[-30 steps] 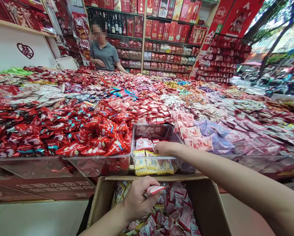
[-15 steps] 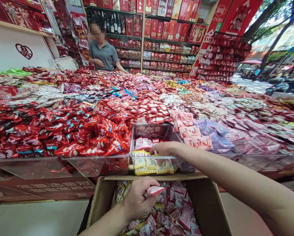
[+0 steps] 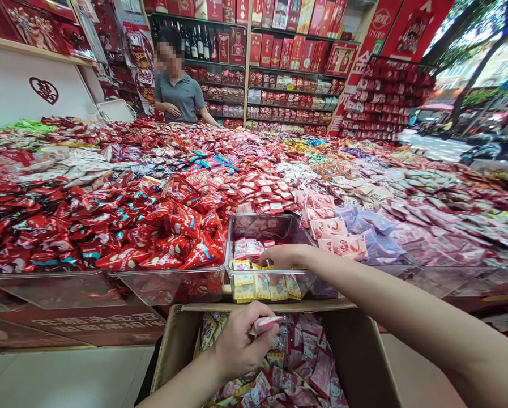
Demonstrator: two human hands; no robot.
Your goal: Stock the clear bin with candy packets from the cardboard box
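From here I see the L hand [image 3: 242, 343] pinched shut on a pink-and-white pkt [image 3: 264, 324], above the open box [image 3: 358, 345], which has loose pkts [image 3: 317, 362] in it. R hand [image 3: 281, 256] is down in the clear bin [image 3: 262, 224], fingers curled by the yellow pkts [image 3: 245, 289]; can't tell if they're closed on any. Pink pkts [image 3: 251, 247] lie behind those. Red pkts [image 3: 186, 224] heap L of the bin, purple ones [image 3: 375, 226] to the R. A person [image 3: 179, 96] in a grey top stands across the heaps, nr the shelves [image 3: 296, 90] w/ red boxes
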